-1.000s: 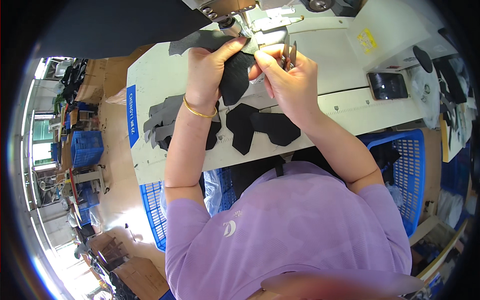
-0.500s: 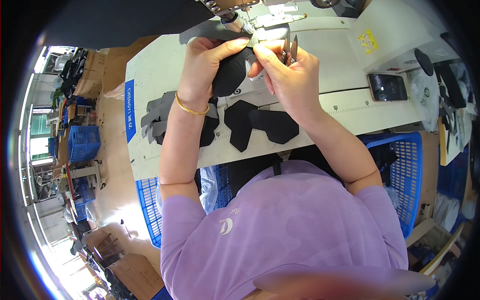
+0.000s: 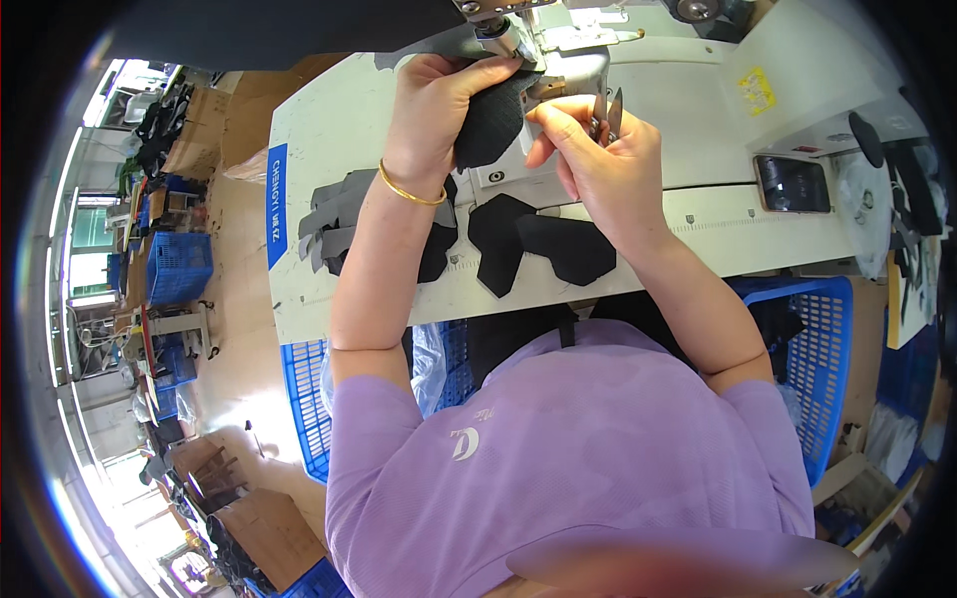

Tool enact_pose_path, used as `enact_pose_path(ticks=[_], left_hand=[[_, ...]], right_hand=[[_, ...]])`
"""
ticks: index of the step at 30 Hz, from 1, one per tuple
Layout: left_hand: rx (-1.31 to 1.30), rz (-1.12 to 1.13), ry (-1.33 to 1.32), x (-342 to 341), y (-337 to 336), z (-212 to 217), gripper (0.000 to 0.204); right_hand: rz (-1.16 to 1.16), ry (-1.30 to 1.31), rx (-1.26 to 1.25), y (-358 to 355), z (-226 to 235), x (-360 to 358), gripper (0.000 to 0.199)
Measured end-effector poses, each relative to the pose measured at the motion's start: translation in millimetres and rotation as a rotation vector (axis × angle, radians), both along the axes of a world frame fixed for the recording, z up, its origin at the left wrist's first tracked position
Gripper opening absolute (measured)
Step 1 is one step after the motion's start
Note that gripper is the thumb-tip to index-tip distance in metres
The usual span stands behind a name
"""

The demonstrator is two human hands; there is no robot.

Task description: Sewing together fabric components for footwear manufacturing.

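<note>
My left hand (image 3: 427,125) grips a black fabric piece (image 3: 490,128) by its upper edge, thumb on top, just under the needle area of a sewing machine (image 3: 510,40). To the right of that fabric, my right hand (image 3: 613,169) is curled round small thread snips (image 3: 615,115), whose blades point up past the knuckles. Its thumb and forefinger pinch together close to the fabric's right side; whether a thread is between them is too small to tell. Black cut pieces (image 3: 558,249) lie on the table below my hands. Grey fabric pieces (image 3: 334,214) are stacked beside my left forearm.
The white machine table (image 3: 718,224) carries a phone (image 3: 794,184) at the right. Blue baskets stand below its front edge, one at the right (image 3: 822,349) and one at the left (image 3: 304,399). Cardboard boxes (image 3: 264,538) sit on the floor at left.
My right hand has drawn slightly away from the fabric's upper edge, opening a gap from my left hand. My left hand still holds the fabric. The whole view has shifted a little.
</note>
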State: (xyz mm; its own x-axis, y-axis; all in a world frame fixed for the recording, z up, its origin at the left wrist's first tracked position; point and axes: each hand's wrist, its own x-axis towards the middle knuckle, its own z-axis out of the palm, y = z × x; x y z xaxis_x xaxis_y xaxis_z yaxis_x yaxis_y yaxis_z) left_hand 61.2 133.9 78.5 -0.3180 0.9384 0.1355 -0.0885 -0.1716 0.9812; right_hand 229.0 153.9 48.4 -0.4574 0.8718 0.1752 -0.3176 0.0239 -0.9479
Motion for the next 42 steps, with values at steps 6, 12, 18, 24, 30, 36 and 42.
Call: enact_pose_path(ticks=[6,12,18,24,30,36,42], left_hand=[[0.005,-0.039,0.024,-11,5,2,0.012],[-0.031,0.016,0.025,-9,8,3,0.013],[0.024,-0.028,0.005,-12,10,-1,0.012],[0.041,0.000,-0.005,-6,9,1,0.012],[-0.034,0.024,0.062,-6,7,8,0.014],[-0.026,-0.005,0.041,-7,7,6,0.014],[-0.030,-0.037,-0.118,-23,6,-1,0.016]], right_hand=[[0.025,-0.001,0.027,-2,-3,-2,0.012],[0.053,-0.011,0.029,-6,-4,-2,0.013],[0.056,-0.017,0.062,-8,-6,-3,0.014],[0.093,-0.038,0.003,-9,-5,-1,0.015],[0.147,-0.204,0.154,-10,-20,4,0.015],[0.416,-0.269,0.015,-13,-14,22,0.021],[0.466,-0.377,-0.112,-18,-7,44,0.032]])
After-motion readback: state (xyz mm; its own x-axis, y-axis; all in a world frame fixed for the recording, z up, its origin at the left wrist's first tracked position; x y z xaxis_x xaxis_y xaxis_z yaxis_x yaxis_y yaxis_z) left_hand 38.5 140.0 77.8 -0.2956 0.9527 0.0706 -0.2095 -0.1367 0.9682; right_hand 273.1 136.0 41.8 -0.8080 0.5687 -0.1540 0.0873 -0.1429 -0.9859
